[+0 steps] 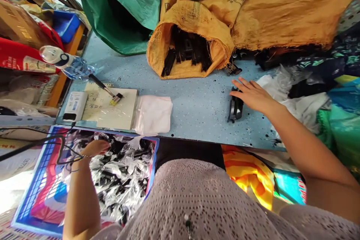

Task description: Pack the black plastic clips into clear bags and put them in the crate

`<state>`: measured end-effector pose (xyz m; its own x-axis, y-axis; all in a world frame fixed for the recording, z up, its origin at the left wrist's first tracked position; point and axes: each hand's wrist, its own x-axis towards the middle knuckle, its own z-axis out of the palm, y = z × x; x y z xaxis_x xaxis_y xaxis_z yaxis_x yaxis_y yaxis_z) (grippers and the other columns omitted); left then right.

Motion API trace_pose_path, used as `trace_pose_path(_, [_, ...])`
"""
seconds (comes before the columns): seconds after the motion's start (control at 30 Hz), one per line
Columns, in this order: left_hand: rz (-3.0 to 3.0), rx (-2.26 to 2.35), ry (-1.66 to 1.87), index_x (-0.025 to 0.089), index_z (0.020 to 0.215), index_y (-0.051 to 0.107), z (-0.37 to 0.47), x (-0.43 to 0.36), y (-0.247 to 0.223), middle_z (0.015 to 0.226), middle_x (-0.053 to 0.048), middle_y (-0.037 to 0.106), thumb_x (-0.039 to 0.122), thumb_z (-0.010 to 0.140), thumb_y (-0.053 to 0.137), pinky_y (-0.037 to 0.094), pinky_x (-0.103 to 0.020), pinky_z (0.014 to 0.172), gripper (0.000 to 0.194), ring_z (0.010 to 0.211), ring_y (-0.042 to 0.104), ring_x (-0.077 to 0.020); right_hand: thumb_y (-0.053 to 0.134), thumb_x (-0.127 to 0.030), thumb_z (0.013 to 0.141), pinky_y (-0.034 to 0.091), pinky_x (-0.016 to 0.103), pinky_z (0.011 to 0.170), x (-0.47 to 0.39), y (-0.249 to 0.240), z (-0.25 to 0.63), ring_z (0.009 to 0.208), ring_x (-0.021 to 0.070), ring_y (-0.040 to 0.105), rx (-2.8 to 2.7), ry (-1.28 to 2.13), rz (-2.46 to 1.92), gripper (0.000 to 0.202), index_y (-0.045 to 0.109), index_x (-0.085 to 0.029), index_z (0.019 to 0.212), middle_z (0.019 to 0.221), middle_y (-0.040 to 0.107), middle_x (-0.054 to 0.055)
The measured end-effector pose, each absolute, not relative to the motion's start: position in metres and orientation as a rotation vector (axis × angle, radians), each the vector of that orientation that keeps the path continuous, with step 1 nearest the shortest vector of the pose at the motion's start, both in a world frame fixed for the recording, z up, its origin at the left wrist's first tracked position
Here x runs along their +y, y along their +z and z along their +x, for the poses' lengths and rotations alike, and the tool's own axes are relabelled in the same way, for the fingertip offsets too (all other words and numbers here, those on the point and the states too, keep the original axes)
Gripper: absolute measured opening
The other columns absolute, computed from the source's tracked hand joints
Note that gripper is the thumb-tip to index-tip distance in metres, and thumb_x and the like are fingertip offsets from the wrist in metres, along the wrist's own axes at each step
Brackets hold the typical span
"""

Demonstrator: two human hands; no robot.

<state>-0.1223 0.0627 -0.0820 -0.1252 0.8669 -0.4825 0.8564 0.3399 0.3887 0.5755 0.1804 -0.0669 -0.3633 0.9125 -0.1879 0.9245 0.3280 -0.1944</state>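
Observation:
On the speckled blue table, a black plastic part (pixel 235 108) lies under the fingertips of my right hand (pixel 250 94). The fingers of that hand are spread, and it touches the part's upper end without gripping it. My left hand (pixel 97 147) is low over a blue basket (pixel 156 157) below the table's front edge. The basket is full of black parts in clear plastic bags (pixel 120 176). The left hand's fingers are mostly turned out of sight, so I cannot see whether they hold anything. More black parts (pixel 188 50) sit inside an orange woven sack (pixel 157 52).
A stack of clear bags (pixel 154 114) lies beside a cardboard sheet (pixel 126 112) with a brush-like tool (pixel 104 87) on it. A white device (pixel 75 105) and a bottle (pixel 69 62) stand left. A green sack (pixel 120 11) gapes behind. Crumpled plastic (pixel 303 101) is piled right.

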Motion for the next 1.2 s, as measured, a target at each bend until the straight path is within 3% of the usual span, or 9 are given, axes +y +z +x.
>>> trace_pose_path(0.1, [1.287, 1.487, 0.02, 0.022, 0.083, 0.078, -0.054, 0.065, -0.066, 0.074, -0.004, 0.077, 0.062, 0.078, 0.068, 0.063, -0.037, 0.069, 0.042, 0.069, 0.073, -0.0215, 0.065, -0.016, 0.089, 0.038, 0.051, 0.113, 0.171, -0.068, 0.558, 0.141, 0.0357, 0.049, 2.524, -0.593, 1.644, 0.027, 0.071, -0.015, 0.115, 0.138, 0.063, 0.025])
trace_pose_path(0.2, [1.461, 1.381, 0.393, 0.021, 0.1, 0.079, 0.033, 0.084, -0.064, 0.084, -0.008, 0.076, 0.049, 0.091, 0.061, 0.061, -0.033, 0.074, 0.035, 0.075, 0.073, -0.0197, 0.074, -0.041, 0.086, 0.054, 0.046, 0.091, 0.162, -0.076, 0.518, 0.107, 0.0336, 0.069, 2.419, -0.92, 1.782, 0.045, 0.064, -0.018, 0.123, 0.117, 0.072, 0.018])
trace_pose_path(0.4, [1.762, 1.86, 0.764, 0.018, 0.069, 0.067, 0.119, 0.14, -0.104, 0.087, -0.011, 0.068, 0.025, 0.079, 0.07, 0.054, -0.034, 0.075, 0.013, 0.082, 0.066, -0.0224, 0.075, -0.048, 0.083, 0.057, 0.042, 0.089, 0.144, -0.097, 0.424, 0.098, 0.0245, 0.069, 2.109, -2.22, 2.032, 0.049, 0.064, -0.021, 0.122, 0.11, 0.072, 0.008])
trace_pose_path(0.5, [1.444, 1.777, 0.816, 0.017, 0.073, 0.067, 0.101, 0.146, -0.111, 0.071, -0.003, 0.064, 0.032, 0.079, 0.07, 0.051, -0.03, 0.067, 0.016, 0.067, 0.061, -0.0169, 0.082, -0.048, 0.077, 0.06, 0.042, 0.087, 0.136, -0.092, 0.39, 0.088, 0.0207, 0.069, 1.587, -2.986, 1.765, 0.045, 0.069, -0.019, 0.109, 0.102, 0.071, 0.007])
trace_pose_path(0.6, [1.147, 1.613, 0.893, 0.016, 0.081, 0.069, 0.085, 0.142, -0.106, 0.067, -0.001, 0.064, 0.039, 0.079, 0.07, 0.051, -0.029, 0.066, 0.023, 0.062, 0.059, -0.0138, 0.086, -0.047, 0.073, 0.062, 0.043, 0.089, 0.136, -0.084, 0.351, 0.088, 0.02, 0.071, 1.152, -3.339, 1.376, 0.048, 0.071, -0.02, 0.11, 0.101, 0.072, 0.006])
trace_pose_path(0.8, [1.462, 1.62, 1.041, 0.018, 0.085, 0.067, 0.08, 0.126, -0.092, 0.088, -0.006, 0.071, 0.022, 0.081, 0.061, 0.057, -0.036, 0.083, 0.009, 0.084, 0.068, -0.0187, 0.09, -0.043, 0.068, 0.065, 0.035, 0.075, 0.156, -0.098, 0.283, 0.083, 0.0183, 0.069, 0.969, -3.334, 1.316, 0.042, 0.072, -0.019, 0.096, 0.096, 0.071, 0.006])
trace_pose_path(0.93, [1.905, 1.769, 0.825, 0.018, 0.103, 0.076, 0.062, 0.122, -0.085, 0.113, -0.012, 0.072, 0.011, 0.085, 0.047, 0.055, -0.041, 0.098, 0.035, 0.105, 0.068, -0.0235, 0.082, -0.042, 0.078, 0.063, 0.034, 0.081, 0.152, -0.103, 0.297, 0.091, 0.0182, 0.068, 1.34, -3.198, 1.615, 0.035, 0.07, -0.022, 0.103, 0.104, 0.071, 0.005])
trace_pose_path(1.1, [1.894, 1.746, 0.857, 0.015, 0.132, 0.067, 0.052, 0.124, -0.083, 0.13, -0.014, 0.067, 0.012, 0.088, 0.05, 0.06, -0.03, 0.083, 0.047, 0.086, 0.07, -0.0155, 0.076, -0.031, 0.082, 0.047, 0.05, 0.107, 0.131, -0.092, 0.327, 0.117, 0.0312, 0.063, 2.3, -2.308, 1.541, 0.045, 0.068, -0.026, 0.126, 0.126, 0.07, 0.007])
trace_pose_path(1.2, [2.072, 1.632, 0.863, 0.016, 0.144, 0.058, 0.064, 0.113, -0.083, 0.142, -0.015, 0.061, 0.007, 0.09, 0.045, 0.057, -0.035, 0.101, 0.056, 0.117, 0.067, -0.0207, 0.079, -0.025, 0.075, 0.043, 0.054, 0.109, 0.126, -0.091, 0.323, 0.122, 0.0373, 0.06, 2.407, -1.96, 1.783, 0.059, 0.064, -0.026, 0.133, 0.129, 0.068, 0.012])
